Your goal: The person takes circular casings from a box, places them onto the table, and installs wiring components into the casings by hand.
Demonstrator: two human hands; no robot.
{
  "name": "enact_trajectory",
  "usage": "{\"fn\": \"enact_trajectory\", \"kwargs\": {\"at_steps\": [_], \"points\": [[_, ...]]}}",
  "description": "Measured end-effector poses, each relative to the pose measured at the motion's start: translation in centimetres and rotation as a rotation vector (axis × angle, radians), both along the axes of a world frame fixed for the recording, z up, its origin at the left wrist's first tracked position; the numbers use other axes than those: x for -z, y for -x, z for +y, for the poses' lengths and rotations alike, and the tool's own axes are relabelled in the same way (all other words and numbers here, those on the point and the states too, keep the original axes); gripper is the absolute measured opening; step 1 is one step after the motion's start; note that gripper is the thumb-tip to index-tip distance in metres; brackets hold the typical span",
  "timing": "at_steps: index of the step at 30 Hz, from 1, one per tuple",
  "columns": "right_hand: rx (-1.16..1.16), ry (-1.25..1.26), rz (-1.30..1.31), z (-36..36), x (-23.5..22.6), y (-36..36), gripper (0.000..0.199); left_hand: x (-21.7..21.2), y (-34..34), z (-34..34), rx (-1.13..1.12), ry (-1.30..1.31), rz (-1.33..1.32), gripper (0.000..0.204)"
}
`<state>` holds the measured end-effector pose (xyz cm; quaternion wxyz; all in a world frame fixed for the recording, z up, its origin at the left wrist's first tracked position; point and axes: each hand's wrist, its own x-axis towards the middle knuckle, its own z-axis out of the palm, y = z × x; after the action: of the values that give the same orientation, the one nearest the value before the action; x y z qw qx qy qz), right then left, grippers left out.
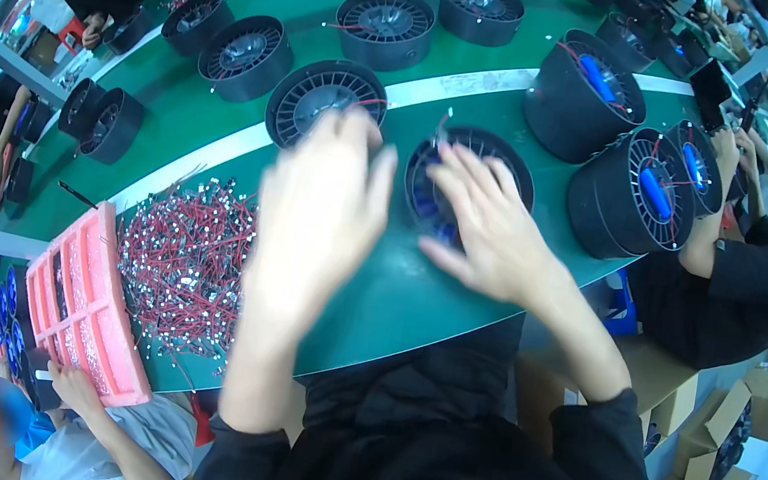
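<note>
A round black ribbed housing (506, 152) with a blue part inside lies on the green belt in front of me. My right hand (490, 226) rests on its near rim, fingers spread over it. My left hand (326, 197) is raised and blurred just left of the housing, fingers together; I cannot tell whether it holds anything. A thin red wire (370, 102) shows near its fingertips.
A heap of red wires with metal ends (182, 260) and a pink compartment tray (86, 305) lie at my left. More black housings (321, 97) line the belt. Other people work at the left, right and far left. Cardboard boxes (722, 440) stand at the lower right.
</note>
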<state>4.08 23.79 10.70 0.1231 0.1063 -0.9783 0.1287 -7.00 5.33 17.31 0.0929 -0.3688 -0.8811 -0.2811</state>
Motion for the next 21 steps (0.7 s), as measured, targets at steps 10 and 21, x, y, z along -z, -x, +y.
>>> {"fn": "enact_trajectory", "kwargs": {"at_steps": [10,21], "points": [[0.349,-0.126,0.065,5.7,2.2,13.4,0.067,-1.9,18.0,19.3,0.062,0.417,0.225,0.029],[0.404,-0.098,0.085,6.6,2.6,14.7,0.069,5.2,24.7,28.9,0.491,0.422,0.574,0.036]]}}
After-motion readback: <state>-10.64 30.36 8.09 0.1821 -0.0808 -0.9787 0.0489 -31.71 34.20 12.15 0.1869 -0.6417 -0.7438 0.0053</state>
